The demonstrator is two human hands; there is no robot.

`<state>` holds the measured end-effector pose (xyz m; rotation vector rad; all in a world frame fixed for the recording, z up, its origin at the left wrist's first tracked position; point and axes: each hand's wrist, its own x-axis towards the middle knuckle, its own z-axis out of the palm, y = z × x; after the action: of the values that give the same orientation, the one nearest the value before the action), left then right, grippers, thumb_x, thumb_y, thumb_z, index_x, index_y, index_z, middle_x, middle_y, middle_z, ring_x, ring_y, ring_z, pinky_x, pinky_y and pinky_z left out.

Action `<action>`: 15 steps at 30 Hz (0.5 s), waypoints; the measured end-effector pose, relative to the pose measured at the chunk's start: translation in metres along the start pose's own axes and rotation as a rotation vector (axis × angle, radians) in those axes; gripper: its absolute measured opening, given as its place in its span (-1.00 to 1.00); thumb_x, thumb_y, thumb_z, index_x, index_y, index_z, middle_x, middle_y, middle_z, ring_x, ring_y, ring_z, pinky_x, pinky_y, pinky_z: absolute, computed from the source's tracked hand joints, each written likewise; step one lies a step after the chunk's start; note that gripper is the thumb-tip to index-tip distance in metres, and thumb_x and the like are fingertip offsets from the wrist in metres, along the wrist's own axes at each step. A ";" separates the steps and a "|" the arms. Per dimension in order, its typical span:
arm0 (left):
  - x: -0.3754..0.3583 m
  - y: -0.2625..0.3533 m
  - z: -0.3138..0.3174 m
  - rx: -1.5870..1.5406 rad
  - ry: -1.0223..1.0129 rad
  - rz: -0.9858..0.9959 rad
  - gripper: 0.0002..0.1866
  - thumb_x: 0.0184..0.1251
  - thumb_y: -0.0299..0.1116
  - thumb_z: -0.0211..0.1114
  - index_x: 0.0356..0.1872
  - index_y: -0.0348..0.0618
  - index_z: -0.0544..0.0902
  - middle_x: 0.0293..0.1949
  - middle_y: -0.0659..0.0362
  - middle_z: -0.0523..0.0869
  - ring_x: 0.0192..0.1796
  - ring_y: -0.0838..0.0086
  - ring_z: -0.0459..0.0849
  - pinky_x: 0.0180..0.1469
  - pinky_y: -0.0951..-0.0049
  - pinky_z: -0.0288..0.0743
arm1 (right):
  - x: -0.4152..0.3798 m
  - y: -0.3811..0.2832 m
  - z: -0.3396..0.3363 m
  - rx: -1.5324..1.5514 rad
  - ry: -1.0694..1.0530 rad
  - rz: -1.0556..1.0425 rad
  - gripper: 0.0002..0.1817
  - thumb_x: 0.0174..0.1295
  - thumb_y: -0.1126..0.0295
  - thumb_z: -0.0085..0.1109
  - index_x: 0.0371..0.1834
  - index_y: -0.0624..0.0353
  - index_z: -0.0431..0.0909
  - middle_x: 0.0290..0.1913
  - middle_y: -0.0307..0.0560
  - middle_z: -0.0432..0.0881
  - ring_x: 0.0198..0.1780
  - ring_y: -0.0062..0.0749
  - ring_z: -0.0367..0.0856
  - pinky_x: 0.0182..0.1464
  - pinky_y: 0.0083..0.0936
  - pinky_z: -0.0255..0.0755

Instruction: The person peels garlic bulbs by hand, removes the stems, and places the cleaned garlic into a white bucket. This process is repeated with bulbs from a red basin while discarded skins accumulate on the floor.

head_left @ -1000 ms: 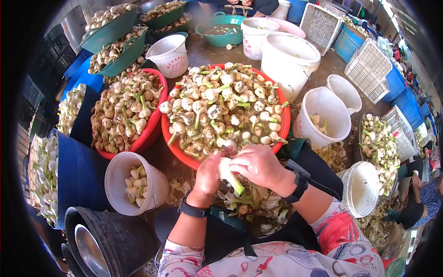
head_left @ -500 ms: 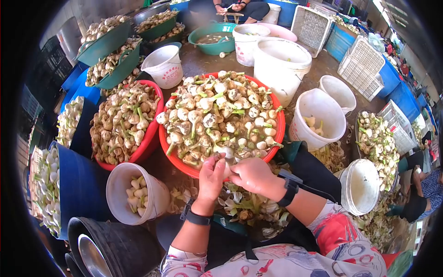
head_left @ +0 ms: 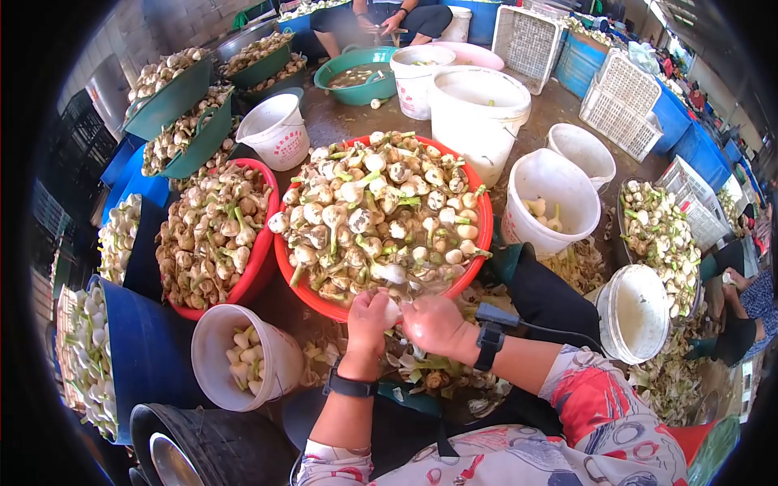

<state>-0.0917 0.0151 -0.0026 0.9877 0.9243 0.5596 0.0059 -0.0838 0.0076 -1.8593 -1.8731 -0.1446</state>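
In front of me stands a red basin (head_left: 489,206) heaped with muddy garlic bulbs in murky water. My left hand (head_left: 369,322) is at its near rim, closed round a garlic bulb (head_left: 392,311) whose pale side shows between my two hands. My right hand (head_left: 438,327) is closed right beside the bulb; what its curled fingers grip is hidden. A cleaner white bulb (head_left: 390,273) lies in the basin just beyond my hands. Trimmed peels and leaves (head_left: 442,368) cover the floor below.
A white bucket (head_left: 279,348) with pale peeled garlic stands at the left; another bucket (head_left: 587,202) with a few pieces is at the right. A second red basin (head_left: 263,271) of garlic stands left. Blue tubs (head_left: 154,348) line the side. A seated person (head_left: 381,16) is at the back.
My hands have drawn slightly nearer to me. My left fingers have curled in further, and the bulb shows less. The head view has shifted a little.
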 end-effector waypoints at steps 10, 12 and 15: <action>-0.014 0.013 0.010 -0.134 -0.439 0.072 -0.58 0.04 -0.30 0.23 -0.11 -0.33 0.38 -0.23 0.16 0.52 -0.20 0.51 0.49 -0.17 0.58 0.39 | 0.009 0.031 -0.017 0.525 0.093 0.475 -0.81 0.12 0.36 -0.08 -0.42 0.28 0.45 -0.45 0.16 0.49 -0.36 -0.01 0.49 -0.32 -0.23 0.36; -0.011 0.012 0.008 0.298 -0.394 0.222 -0.45 0.01 -0.12 0.34 -0.09 -0.31 0.39 -0.23 0.18 0.53 -0.21 0.58 0.48 -0.16 0.58 0.39 | 0.010 0.017 -0.020 0.315 0.384 0.192 -0.79 0.18 0.33 -0.09 -0.32 0.28 0.40 -0.44 0.03 0.50 -0.45 -0.28 0.48 -0.38 -0.44 0.35; -0.019 0.016 0.012 0.175 -0.301 0.319 -0.53 0.06 -0.23 0.29 -0.07 -0.27 0.39 -0.13 0.17 0.51 -0.13 0.52 0.49 -0.04 0.44 0.38 | 0.009 0.044 -0.003 1.103 0.051 0.755 -0.76 0.23 0.29 -0.12 -0.28 0.26 0.41 -0.39 -0.11 0.50 -0.39 -0.52 0.45 -0.36 -0.57 0.34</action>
<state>-0.0911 0.0029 0.0218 1.3503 0.5559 0.5824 0.0495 -0.0738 0.0023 -1.5164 -0.7524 0.8889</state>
